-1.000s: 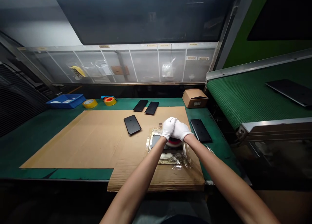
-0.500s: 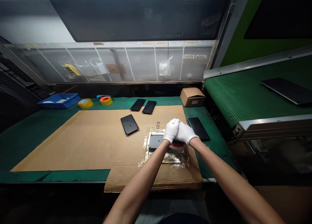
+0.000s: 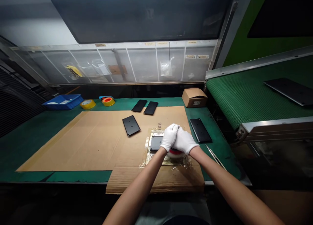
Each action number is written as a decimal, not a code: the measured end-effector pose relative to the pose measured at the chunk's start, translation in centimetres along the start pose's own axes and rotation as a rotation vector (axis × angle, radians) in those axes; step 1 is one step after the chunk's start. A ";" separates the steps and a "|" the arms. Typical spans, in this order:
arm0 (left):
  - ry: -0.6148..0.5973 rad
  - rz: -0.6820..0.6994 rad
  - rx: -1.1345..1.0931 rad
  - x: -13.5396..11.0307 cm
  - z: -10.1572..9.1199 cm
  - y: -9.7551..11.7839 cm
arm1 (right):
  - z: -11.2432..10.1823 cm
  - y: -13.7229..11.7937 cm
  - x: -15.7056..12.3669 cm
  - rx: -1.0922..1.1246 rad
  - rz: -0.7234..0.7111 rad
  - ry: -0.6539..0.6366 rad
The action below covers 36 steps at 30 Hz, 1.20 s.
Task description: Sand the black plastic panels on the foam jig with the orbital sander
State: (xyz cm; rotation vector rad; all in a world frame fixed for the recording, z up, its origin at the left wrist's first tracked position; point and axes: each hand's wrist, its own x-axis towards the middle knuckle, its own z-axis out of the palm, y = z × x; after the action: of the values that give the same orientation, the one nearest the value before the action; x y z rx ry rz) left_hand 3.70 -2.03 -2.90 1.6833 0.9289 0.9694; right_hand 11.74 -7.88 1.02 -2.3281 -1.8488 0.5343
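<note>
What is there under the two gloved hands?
Under the left hand and right hand, part of a round red and white thing shows; its top is covered.

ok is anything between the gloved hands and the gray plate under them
Yes: a round red-and-white tool sits beneath the left hand and right hand, over the right part of the gray plate. Nothing visible covers its left end.

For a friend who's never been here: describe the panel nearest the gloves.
On the green table, find the cardboard sheet. Toward its right end lies a grey panel, partly behind the gloved left hand. Shiny tape surrounds only this panel.
</note>
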 end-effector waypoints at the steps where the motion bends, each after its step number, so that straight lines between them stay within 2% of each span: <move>1: 0.010 0.001 -0.008 -0.2 -0.2 -0.1 | 0.1 -0.2 -0.1 0.019 -0.032 0.000; 3: 0.039 0.012 -0.017 -0.3 -0.7 -0.2 | 0.4 -0.6 -0.1 0.051 -0.048 0.043; 6: 0.061 0.026 -0.006 -0.5 -1.6 -0.5 | 0.9 -1.4 0.0 0.069 0.001 0.129; 8: 0.059 0.018 -0.007 -0.8 -2.1 -0.8 | 1.2 -1.7 0.0 0.073 -0.030 0.109; 11: 0.083 0.008 -0.012 -0.8 -2.5 -1.0 | 1.3 -1.8 0.4 0.071 -0.093 0.011; 13: 0.099 0.003 -0.020 -0.3 -2.3 -1.1 | 1.0 -1.8 0.9 0.065 -0.070 0.023; 17: 0.061 -0.008 -0.051 0.4 -1.8 -1.3 | 0.5 -1.7 1.2 0.041 0.012 0.073; 23: 0.044 -0.015 -0.095 0.5 0.0 -2.0 | -0.3 0.1 0.7 0.049 -0.121 0.007; 27: 0.046 -0.027 -0.119 2.2 1.7 -1.9 | -1.1 1.3 1.4 0.033 -0.067 0.028; 29: 0.024 -0.020 -0.122 1.8 2.4 -1.7 | -0.8 1.9 1.0 0.032 -0.059 0.020; 33: 0.045 -0.002 -0.115 -0.8 3.2 -1.5 | 0.9 3.2 -0.7 0.050 -0.056 0.013; 36: 0.077 -0.010 -0.109 -0.7 3.4 -1.4 | 0.9 3.4 -0.3 0.043 -0.073 0.023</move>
State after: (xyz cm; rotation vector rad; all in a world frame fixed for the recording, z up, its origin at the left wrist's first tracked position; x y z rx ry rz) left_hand 6.27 -3.45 -5.17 1.5582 0.9176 1.0662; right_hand 14.49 -9.13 -0.78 -2.2205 -1.8852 0.5308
